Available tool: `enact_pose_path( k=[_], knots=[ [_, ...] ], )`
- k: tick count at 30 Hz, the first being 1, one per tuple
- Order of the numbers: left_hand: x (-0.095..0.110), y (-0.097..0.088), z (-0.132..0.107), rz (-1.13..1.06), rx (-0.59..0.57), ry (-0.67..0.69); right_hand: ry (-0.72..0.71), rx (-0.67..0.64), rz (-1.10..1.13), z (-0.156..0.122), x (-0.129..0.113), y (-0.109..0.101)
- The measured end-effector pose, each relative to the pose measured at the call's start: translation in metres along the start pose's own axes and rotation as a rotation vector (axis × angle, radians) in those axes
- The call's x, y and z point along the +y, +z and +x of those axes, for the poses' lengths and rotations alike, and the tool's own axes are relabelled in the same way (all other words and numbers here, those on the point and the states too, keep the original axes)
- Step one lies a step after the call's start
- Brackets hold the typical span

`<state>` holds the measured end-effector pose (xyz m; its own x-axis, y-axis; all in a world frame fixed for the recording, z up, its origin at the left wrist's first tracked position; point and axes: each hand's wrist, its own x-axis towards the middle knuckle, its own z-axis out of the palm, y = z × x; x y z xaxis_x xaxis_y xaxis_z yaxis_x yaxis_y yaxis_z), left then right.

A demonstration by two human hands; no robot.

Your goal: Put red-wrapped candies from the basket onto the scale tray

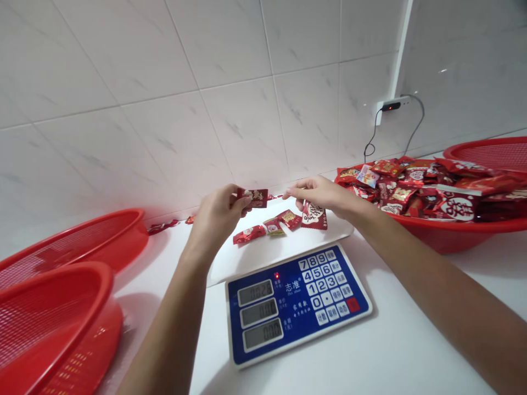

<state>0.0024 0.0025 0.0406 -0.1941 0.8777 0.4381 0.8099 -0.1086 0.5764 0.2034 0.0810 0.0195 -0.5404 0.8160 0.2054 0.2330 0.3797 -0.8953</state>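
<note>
My left hand (pixel 220 211) pinches a small dark red wrapped candy (pixel 258 198) over the white pan (pixel 230 260) of a scale. To its right, my right hand (pixel 316 193) points its thumb and forefinger left. Under its palm a red candy packet (pixel 315 216) with white lettering hangs, seemingly gripped by the curled lower fingers, which are partly hidden. Several candies lie in a row on the pan, among them a shiny red one (pixel 249 234), a green-and-red one (pixel 274 226) and a red one with gold print (pixel 290 219). The blue scale panel (pixel 298 304) has lit digits.
A red basket (pixel 444 236) heaped with red candy packets (pixel 415 189) stands at right, another basket (pixel 494 151) behind it. Two red baskets (pixel 96 274) (pixel 135 219) are at left. Loose red wrappers (pixel 163 226) lie by the tiled wall. A cabled power strip (pixel 393 104) hangs there.
</note>
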Motion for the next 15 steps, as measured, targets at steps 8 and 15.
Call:
enact_pose_path(
  k=[8,15],
  knots=[
    [0.006,-0.004,0.0,-0.356,-0.284,0.049,-0.201,-0.092,0.079,0.005,0.006,0.013],
    [0.009,0.01,-0.001,-0.554,-0.303,0.01,-0.174,0.091,0.284,-0.002,-0.009,0.027]
  ],
)
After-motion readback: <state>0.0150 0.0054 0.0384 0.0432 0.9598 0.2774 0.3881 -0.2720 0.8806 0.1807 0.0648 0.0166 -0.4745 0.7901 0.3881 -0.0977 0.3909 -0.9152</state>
